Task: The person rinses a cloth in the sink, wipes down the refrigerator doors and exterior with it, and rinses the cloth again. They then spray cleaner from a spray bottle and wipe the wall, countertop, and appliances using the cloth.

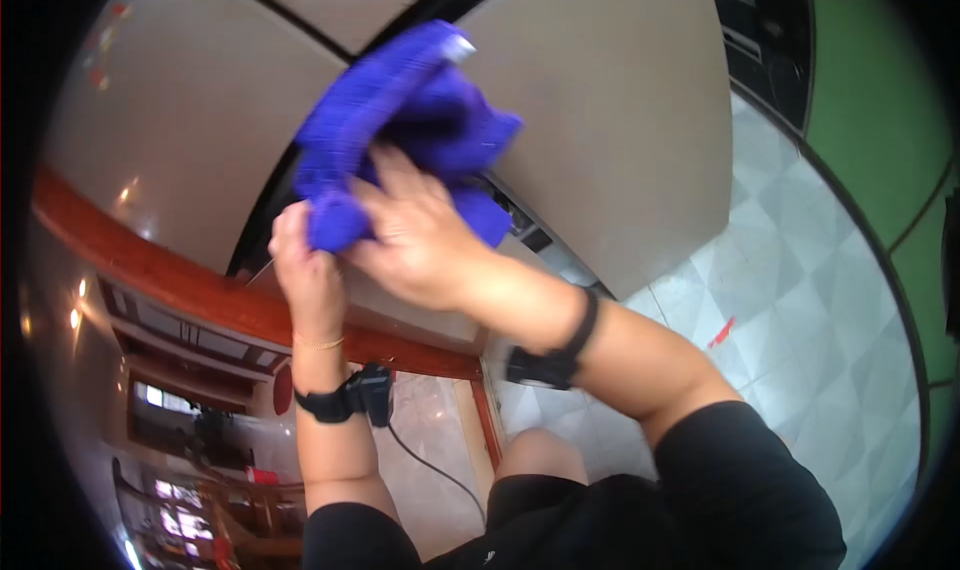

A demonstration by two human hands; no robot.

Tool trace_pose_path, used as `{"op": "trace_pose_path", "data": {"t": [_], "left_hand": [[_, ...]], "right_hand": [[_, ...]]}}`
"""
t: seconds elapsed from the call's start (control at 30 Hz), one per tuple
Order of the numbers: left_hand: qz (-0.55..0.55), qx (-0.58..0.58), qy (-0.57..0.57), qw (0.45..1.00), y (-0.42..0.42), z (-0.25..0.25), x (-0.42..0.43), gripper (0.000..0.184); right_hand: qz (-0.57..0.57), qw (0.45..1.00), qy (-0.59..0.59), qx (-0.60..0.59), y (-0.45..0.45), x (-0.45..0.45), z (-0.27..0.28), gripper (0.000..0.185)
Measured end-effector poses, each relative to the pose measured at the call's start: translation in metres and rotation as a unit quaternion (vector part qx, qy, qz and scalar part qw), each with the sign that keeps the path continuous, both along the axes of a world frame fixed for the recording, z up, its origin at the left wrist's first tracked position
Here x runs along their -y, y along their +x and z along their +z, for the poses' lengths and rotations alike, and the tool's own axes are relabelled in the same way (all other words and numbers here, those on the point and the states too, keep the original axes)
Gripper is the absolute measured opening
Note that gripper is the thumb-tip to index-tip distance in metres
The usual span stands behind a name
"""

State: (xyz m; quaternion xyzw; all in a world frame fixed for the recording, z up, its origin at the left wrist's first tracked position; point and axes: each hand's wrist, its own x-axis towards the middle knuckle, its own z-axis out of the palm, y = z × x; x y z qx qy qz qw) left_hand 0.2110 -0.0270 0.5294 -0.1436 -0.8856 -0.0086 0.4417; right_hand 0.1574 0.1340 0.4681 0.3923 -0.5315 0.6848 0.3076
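A purple cloth (pixel 370 110), blurred by motion and bunched with a pale tag at its top, is held up in front of me. My left hand (pixel 303 255) is closed on its lower left edge, with the fingertips partly hidden. Beside it, my right hand (pixel 415 232) grips a lower fold of the same cloth. The fingers of that hand reach up into the folds, and their tips are partly covered. Close behind the cloth are large beige panels (pixel 620 100) with a dark gap between them.
A reddish wooden frame (pixel 160 252) runs below the panels at the left. Pale patterned floor tiles (pixel 800 260) lie to the right, with a small red scrap (pixel 722 332) on them. Green panels (pixel 865 100) stand farther right. A black cable (pixel 430 462) hangs from the device on my left wrist.
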Motion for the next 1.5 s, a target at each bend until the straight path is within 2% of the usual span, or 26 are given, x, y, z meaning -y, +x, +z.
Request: {"op": "trace_pose_path", "data": {"t": [0.07, 0.13, 0.23, 0.3, 0.33, 0.37, 0.4, 0.43, 0.47, 0.5, 0.6, 0.63, 0.67, 0.7, 0.73, 0.83, 0.9, 0.97, 1.17, 1.23, 1.3, 1.37, 1.4, 1.43, 1.47, 1.5], "left_hand": [[-0.016, 0.033, 0.187, 0.982, 0.005, 0.000, -0.022, 0.025], [0.042, 0.024, 0.108, 0.993, 0.014, 0.003, -0.023, 0.032], [0.038, 0.034, 0.119, 0.992, 0.021, 0.008, -0.008, 0.039], [0.056, -0.056, 0.114, 0.990, 0.016, -0.001, -0.024, 0.049], [0.103, -0.093, 0.075, 0.987, 0.016, -0.001, -0.025, 0.053], [0.194, -0.142, 0.075, 0.968, 0.019, 0.001, -0.023, 0.056], [0.190, -0.132, 0.099, 0.968, 0.020, 0.001, -0.021, 0.067], [0.259, -0.199, -0.224, 0.918, 0.023, 0.010, 0.000, 0.072], [0.207, -0.181, -0.041, 0.961, 0.024, 0.007, -0.003, 0.057], [0.192, -0.162, -0.062, 0.966, 0.032, 0.021, 0.017, 0.036], [0.217, -0.079, 0.021, 0.973, 0.041, 0.041, 0.039, 0.020], [0.275, -0.099, -0.192, 0.937, 0.036, 0.043, 0.034, 0.019], [0.320, -0.119, -0.395, 0.853, 0.034, 0.044, 0.032, 0.018], [0.377, -0.147, -0.438, 0.803, 0.028, 0.052, 0.044, 0.019], [0.330, -0.154, -0.395, 0.843, 0.023, 0.048, 0.047, 0.020], [0.164, -0.135, -0.336, 0.918, -0.011, 0.042, 0.061, 0.025], [0.110, -0.068, -0.049, 0.990, -0.039, 0.013, 0.008, 0.032], [0.114, -0.051, 0.039, 0.991, -0.048, 0.002, -0.021, 0.033], [-0.057, -0.106, -0.041, 0.992, -0.041, -0.017, -0.021, 0.050], [-0.274, 0.017, 0.224, 0.935, -0.025, -0.046, -0.031, 0.065], [-0.394, 0.174, 0.435, 0.791, 0.010, -0.070, -0.075, 0.074], [-0.362, 0.168, 0.551, 0.733, 0.014, -0.094, -0.096, 0.062], [-0.367, 0.159, 0.554, 0.730, 0.012, -0.105, -0.090, 0.062], [-0.245, 0.172, 0.569, 0.766, 0.004, -0.119, -0.080, 0.048], [-0.120, 0.185, 0.575, 0.788, 0.000, -0.122, -0.074, 0.035], [-0.125, 0.180, 0.580, 0.785, -0.002, -0.122, -0.070, 0.035]], "right_hand": [[-0.020, 0.999, -0.021, 0.013, 0.003, 0.002, -0.003, 0.060], [-0.011, 0.997, -0.015, 0.078, 0.014, 0.001, -0.044, 0.063], [-0.011, 0.975, 0.021, 0.220, 0.033, 0.001, -0.167, 0.063], [0.007, 0.920, -0.004, 0.393, 0.046, 0.001, -0.257, 0.050], [0.026, 0.900, 0.020, 0.435, 0.048, 0.020, -0.337, 0.046], [0.035, 0.883, 0.045, 0.466, 0.049, 0.009, -0.375, 0.043], [0.037, 0.839, 0.005, 0.542, 0.048, 0.009, -0.413, 0.041], [0.029, 0.832, -0.004, 0.554, 0.046, 0.007, -0.450, 0.039], [0.060, 0.804, -0.012, 0.592, 0.045, -0.001, -0.464, 0.042], [0.055, 0.800, -0.013, 0.597, 0.043, 0.001, -0.485, 0.042], [-0.006, 0.712, 0.003, 0.702, 0.037, 0.014, -0.550, 0.056], [-0.006, 0.709, 0.000, 0.705, 0.036, 0.018, -0.551, 0.056], [-0.018, 0.664, -0.011, 0.748, 0.034, 0.024, -0.550, 0.053], [-0.030, 0.618, -0.019, 0.785, 0.030, 0.029, -0.545, 0.051], [-0.001, 0.618, -0.036, 0.785, 0.027, 0.014, -0.493, 0.047], [-0.018, 0.794, -0.038, 0.606, 0.022, 0.019, -0.403, 0.034], [0.005, 0.860, -0.051, 0.508, 0.018, 0.016, -0.313, 0.030], [0.027, 0.929, -0.071, 0.363, 0.008, 0.018, -0.253, 0.025], [0.181, 0.960, -0.103, 0.185, 0.002, -0.028, -0.105, 0.029], [0.184, 0.964, -0.074, 0.175, 0.004, -0.053, -0.067, 0.031], [0.178, 0.977, 0.088, 0.084, -0.006, -0.067, -0.037, 0.027], [0.191, 0.945, 0.265, 0.027, -0.016, -0.065, -0.007, 0.020], [0.145, 0.899, 0.414, 0.008, -0.019, -0.071, 0.017, 0.019], [0.097, 0.830, 0.550, -0.008, -0.029, -0.077, 0.036, 0.019], [-0.022, 0.892, 0.451, -0.011, -0.042, -0.077, 0.046, 0.016], [-0.140, 0.930, 0.340, -0.018, -0.058, -0.077, 0.055, 0.019]]}}
